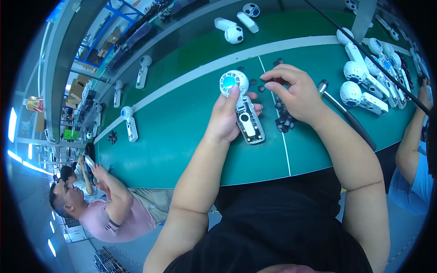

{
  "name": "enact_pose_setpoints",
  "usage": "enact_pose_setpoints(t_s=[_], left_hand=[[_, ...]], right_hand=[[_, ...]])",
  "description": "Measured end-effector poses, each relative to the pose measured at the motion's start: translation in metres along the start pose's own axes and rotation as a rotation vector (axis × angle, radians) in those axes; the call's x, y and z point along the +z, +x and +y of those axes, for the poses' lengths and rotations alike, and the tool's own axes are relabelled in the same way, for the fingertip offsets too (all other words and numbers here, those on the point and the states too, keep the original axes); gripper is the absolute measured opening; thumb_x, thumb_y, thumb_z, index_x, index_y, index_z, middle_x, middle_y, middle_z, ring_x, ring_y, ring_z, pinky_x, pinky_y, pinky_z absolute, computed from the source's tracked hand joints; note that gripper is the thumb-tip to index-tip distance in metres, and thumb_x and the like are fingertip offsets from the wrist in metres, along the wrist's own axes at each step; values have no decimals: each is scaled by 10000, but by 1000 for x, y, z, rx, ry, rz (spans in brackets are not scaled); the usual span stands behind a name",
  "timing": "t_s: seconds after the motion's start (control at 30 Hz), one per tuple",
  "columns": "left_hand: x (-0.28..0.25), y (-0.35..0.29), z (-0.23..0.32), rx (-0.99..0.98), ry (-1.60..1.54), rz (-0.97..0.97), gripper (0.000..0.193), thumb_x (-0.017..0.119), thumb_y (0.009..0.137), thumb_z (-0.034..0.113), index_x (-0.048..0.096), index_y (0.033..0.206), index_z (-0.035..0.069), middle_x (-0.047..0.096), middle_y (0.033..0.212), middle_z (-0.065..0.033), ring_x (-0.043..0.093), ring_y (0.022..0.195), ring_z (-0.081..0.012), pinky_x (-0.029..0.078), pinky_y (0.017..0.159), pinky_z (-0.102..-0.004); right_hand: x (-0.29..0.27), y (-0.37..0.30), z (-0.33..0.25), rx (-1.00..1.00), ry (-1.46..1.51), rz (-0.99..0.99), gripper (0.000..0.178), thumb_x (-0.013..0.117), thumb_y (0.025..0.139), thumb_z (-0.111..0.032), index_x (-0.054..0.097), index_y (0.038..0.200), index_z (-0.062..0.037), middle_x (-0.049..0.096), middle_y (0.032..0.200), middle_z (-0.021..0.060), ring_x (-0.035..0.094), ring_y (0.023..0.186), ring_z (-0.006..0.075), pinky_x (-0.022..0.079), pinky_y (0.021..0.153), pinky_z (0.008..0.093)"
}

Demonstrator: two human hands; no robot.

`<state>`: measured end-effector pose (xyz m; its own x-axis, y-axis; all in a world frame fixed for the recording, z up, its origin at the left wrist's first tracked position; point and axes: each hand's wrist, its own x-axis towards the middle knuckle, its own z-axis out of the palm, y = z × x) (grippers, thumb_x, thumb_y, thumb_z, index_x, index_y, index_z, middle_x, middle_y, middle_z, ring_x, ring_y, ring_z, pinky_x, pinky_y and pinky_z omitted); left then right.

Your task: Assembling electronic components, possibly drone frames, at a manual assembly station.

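Note:
My left hand (222, 119) is wrapped round a white handheld fan (249, 122) with a ball-shaped head. Its thumb presses near the light-blue disc on that head. The handle's face is uncovered and shows inner parts and a white oblong piece. My right hand (298, 93) is raised just right of the fan's head, thumb and forefinger brought together. What they pinch, if anything, is too small to make out. Below this hand, a pile of small black faceted pieces (285, 122) lies on the green table (191, 150). A loose black piece (261, 88) is near the fingertips.
A hammer (348, 116) with a dark handle lies right of my right hand. Several white ball-headed fans (359, 84) crowd the table's right side. More fans (234, 34) stand beyond the pale rail (218, 60). Co-workers are at the left (109, 204) and right (414, 168).

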<state>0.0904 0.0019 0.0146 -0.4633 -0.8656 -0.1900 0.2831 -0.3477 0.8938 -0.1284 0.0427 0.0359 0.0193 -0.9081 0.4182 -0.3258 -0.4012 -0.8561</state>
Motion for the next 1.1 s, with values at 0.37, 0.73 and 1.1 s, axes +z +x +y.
enact_pose_setpoints(t_s=[0.37, 0.73, 1.1], left_hand=[[-4, 4, -9, 217, -95, -82, 665, 524, 1018, 638, 567, 1249, 16, 695, 1025, -145, 724, 889, -250, 615, 776, -378], [7, -4, 1, 183, 210, -193, 803, 695, 884, 692, 492, 1308, 41, 667, 978, -105, 711, 773, -194, 609, 670, -323], [11, -7, 2, 185, 220, -232, 854, 730, 851, 698, 483, 1322, 30, 645, 1056, -104, 696, 830, -179, 610, 674, -312]], right_hand=[[-7, 0, 1, -557, -368, 119, 195, 810, 755, 0, 680, 893, -45, 700, 996, 97, 666, 881, 250, 527, 730, 356], [-5, -5, -5, -587, -348, 110, 274, 808, 683, 59, 667, 886, -61, 658, 1012, 100, 633, 870, 267, 509, 740, 358], [15, -11, 8, -115, 289, 35, 108, 770, 899, -89, 672, 918, -49, 666, 1114, 93, 656, 904, 174, 536, 816, 319]])
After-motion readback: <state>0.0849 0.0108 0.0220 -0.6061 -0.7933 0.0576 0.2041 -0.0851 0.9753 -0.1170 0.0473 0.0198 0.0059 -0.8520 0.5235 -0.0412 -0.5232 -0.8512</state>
